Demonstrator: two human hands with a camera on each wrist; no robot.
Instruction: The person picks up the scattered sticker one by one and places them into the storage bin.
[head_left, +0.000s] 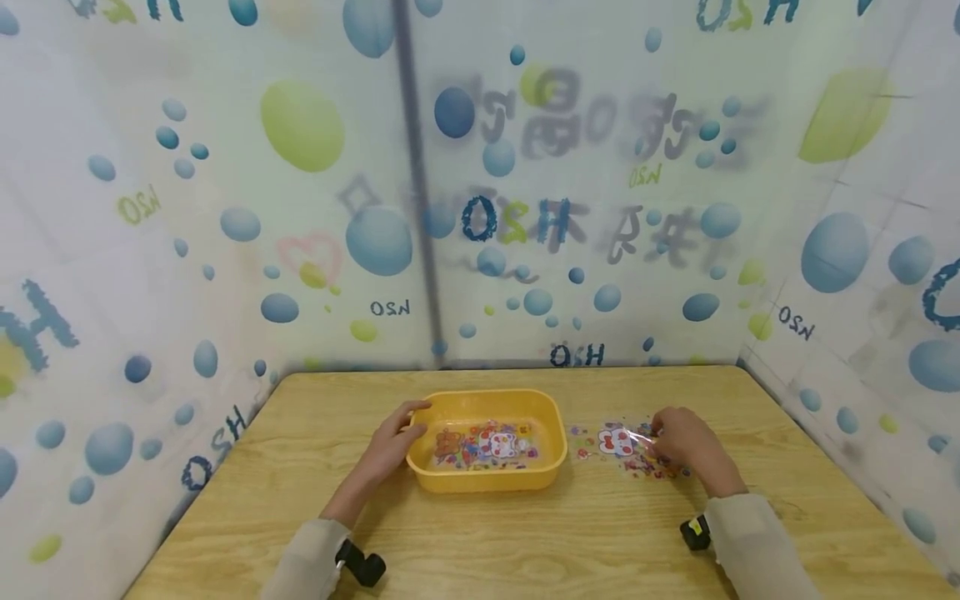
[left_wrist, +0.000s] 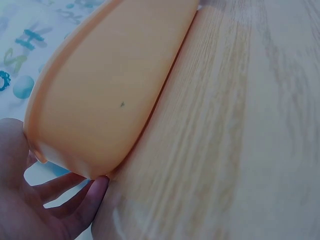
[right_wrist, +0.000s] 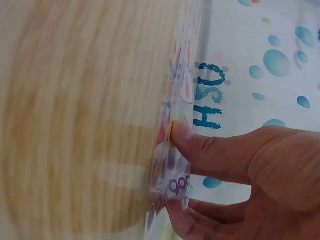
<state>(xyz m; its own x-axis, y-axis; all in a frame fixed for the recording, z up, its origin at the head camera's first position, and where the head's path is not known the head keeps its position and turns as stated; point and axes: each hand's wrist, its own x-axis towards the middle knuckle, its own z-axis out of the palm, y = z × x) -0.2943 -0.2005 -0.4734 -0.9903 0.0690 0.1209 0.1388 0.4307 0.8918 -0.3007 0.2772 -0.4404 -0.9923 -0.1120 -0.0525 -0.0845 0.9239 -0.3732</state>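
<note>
A yellow plastic tray (head_left: 491, 481) with raised sides stands on the table. At its left end my left hand (head_left: 395, 436) holds it by the rim; the left wrist view shows fingers (left_wrist: 97, 192) against the outer wall of the tray (left_wrist: 100, 95). Inside lies a clear plastic bag (head_left: 498, 443) printed with cartoon animals and small colourful figures. To the right of the tray, my right hand (head_left: 686, 442) pinches a similar printed bag (head_left: 617, 442) at its right part. Up close, the thumb (right_wrist: 186, 137) presses on this bag's crinkled film (right_wrist: 172, 170).
The light wood table (head_left: 525, 542) carries both things. A pale curtain (head_left: 480, 333) with blue and green dots hangs behind the table and along both sides. Black wrist cameras (head_left: 363, 564) sit at the sleeves.
</note>
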